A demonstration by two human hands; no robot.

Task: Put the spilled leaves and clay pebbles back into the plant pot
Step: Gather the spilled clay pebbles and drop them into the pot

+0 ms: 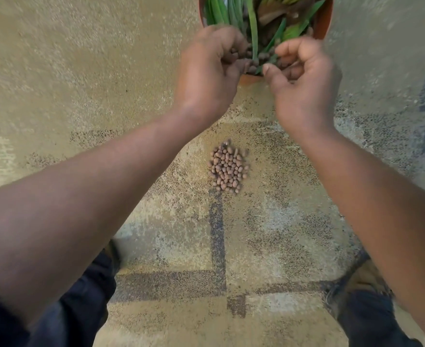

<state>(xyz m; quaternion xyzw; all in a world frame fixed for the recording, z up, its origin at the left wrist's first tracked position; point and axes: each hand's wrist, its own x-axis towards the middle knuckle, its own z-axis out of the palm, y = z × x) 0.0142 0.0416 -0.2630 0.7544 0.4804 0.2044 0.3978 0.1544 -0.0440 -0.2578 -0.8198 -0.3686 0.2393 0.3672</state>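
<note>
Both hands are up over the near rim of the terracotta plant pot, which sits on the floor at the far edge of the view, its mouth facing up and its top cut off by the frame. The left hand is cupped, fingers curled in a closed grip around a clutch of clay pebbles, dark and rounded, right above the pot's soil. The right hand mirrors it, fingers and thumb curled inward, more pebbles showing in the hollow of its palm, so that grip is closed on pebbles too. Between the two hands, long green leaves lie in the pot; the nearest runs almost straight from the far side toward the person, its tip down between the hands, while others fan out toward the pot's right rim. Back on the floor, between the forearms, a heap of spilled pebbles sits well apart from the pot, a compact pile slightly longer toward and away from the person than across. Dark trousers frame the bottom corners.
</note>
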